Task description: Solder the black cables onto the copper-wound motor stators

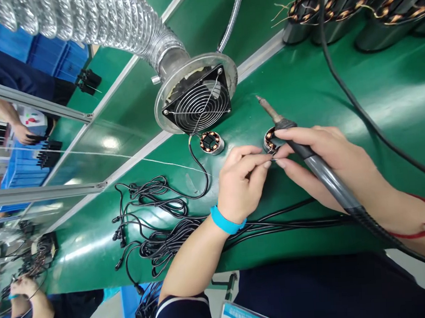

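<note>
A soldering iron lies in my right hand, between thumb and fingers, its bare tip pointing up and left, away from the work. The thumb and a finger of that same hand also pinch at a thin wire end. My left hand, wearing a blue wristband, is closed in a pinch on the thin wire. Just behind the fingertips stands a motor stator with copper windings, partly covered by my right hand. Another wound stator sits to the left, a black cable running beside it.
A round fume extractor with a fan grille hangs from a silver duct. Bundled black cables spread over the green bench. Larger stators line the back right, near a hanging black cord. Other people's hands work at left.
</note>
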Motion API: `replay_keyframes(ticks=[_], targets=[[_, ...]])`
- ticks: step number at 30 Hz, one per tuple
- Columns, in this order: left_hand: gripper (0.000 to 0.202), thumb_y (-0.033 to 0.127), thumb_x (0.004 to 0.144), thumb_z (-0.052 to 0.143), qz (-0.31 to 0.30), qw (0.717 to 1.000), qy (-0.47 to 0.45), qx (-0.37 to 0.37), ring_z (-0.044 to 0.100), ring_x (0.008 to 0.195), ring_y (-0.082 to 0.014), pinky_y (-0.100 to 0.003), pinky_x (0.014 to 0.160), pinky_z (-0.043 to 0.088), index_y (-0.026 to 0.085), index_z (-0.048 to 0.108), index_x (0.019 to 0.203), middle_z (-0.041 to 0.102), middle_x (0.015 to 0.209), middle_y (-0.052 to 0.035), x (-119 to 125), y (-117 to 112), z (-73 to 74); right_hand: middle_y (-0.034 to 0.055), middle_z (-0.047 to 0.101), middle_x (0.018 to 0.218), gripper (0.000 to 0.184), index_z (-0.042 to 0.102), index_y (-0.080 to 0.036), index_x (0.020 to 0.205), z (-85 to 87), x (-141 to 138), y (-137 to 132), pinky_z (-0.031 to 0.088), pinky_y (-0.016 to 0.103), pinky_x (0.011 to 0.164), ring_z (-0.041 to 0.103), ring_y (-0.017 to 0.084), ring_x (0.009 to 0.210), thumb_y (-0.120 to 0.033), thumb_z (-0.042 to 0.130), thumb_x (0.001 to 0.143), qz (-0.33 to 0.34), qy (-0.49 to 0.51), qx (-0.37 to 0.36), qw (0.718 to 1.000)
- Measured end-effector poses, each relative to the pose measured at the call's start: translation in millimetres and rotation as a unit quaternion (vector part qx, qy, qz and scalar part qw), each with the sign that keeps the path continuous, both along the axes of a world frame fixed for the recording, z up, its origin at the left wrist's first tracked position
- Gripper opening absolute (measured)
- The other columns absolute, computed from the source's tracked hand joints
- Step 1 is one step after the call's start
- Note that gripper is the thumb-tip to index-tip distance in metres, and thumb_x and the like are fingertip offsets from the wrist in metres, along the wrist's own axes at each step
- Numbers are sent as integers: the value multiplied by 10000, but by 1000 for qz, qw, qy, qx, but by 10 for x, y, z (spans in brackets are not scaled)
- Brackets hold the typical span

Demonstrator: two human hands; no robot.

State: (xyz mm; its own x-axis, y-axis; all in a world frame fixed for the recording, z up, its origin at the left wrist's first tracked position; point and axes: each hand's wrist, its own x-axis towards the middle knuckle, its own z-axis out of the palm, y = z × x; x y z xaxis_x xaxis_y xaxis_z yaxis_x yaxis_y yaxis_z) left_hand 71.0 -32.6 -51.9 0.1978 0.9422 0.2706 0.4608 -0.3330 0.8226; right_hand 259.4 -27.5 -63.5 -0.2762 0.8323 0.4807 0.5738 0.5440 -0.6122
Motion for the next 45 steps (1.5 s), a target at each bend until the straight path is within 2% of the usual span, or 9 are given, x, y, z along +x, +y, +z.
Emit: replay_keyframes(ticks=[5,11,16,22,27,32,38,41,45], targets=[[155,217,1024,572,-20,991,100,83,687,981,-186,-327,840,574,204,723,1054,717,1115,-95,-6,-36,-23,24,752,1054,388,568,-332,1413,-10,-13,-21,607,420,916,743,267,1056,-252,581,1034,-16,27,-41,999],[146,124,989,559,-13,988,83,129,646,875,-164,-299,774,533,206,653,913,676,915,-52,9,0,-13,17,766,1151,377,571,-311,1384,-52,32,43,596,404,903,750,238,1025,-180,562,1031,-5,9,-10,1000],[145,108,914,598,16,995,77,55,612,837,-176,-314,745,507,219,622,824,665,873,-42,-13,74,-16,38,761,1182,448,528,-272,1414,-155,98,119,566,426,902,738,240,1015,-110,489,998,42,-37,50,997],[146,95,855,638,40,997,34,-52,583,800,-156,-292,766,495,210,631,764,646,837,-17,-27,130,-22,35,755,1063,405,537,-310,1406,-164,85,167,534,445,882,713,268,967,-213,505,1014,55,-72,37,995],[109,99,816,670,58,989,-44,-132,529,689,-107,-247,677,455,185,664,751,628,801,7,-28,158,-6,42,760,1063,337,545,-256,1390,-167,64,251,517,408,830,687,242,897,-205,506,1058,-5,-63,69,996],[96,114,813,686,53,986,-63,-144,501,668,-99,-243,657,433,183,673,747,610,790,10,-32,163,-1,30,765,1015,353,539,-253,1406,-76,102,160,524,390,841,704,228,899,-222,551,1055,13,-50,100,994],[139,98,851,624,34,999,3,-34,572,798,-150,-285,759,482,206,624,764,640,827,-18,-21,116,-1,63,769,1137,253,623,-244,1307,114,196,-197,570,292,823,730,168,907,-242,641,1054,-45,1,45,998],[163,86,868,592,30,998,50,22,576,813,-160,-293,750,481,216,584,771,637,821,-20,-16,105,-25,65,742,958,105,624,-248,1121,62,273,-333,569,291,699,703,157,764,-335,634,1064,-45,40,46,997],[192,42,867,575,28,994,57,87,574,783,-141,-273,699,470,217,564,788,622,802,-2,-10,108,-77,31,658,792,97,601,-251,1054,3,391,-411,488,247,517,621,119,603,-346,602,1070,1,50,6,999]])
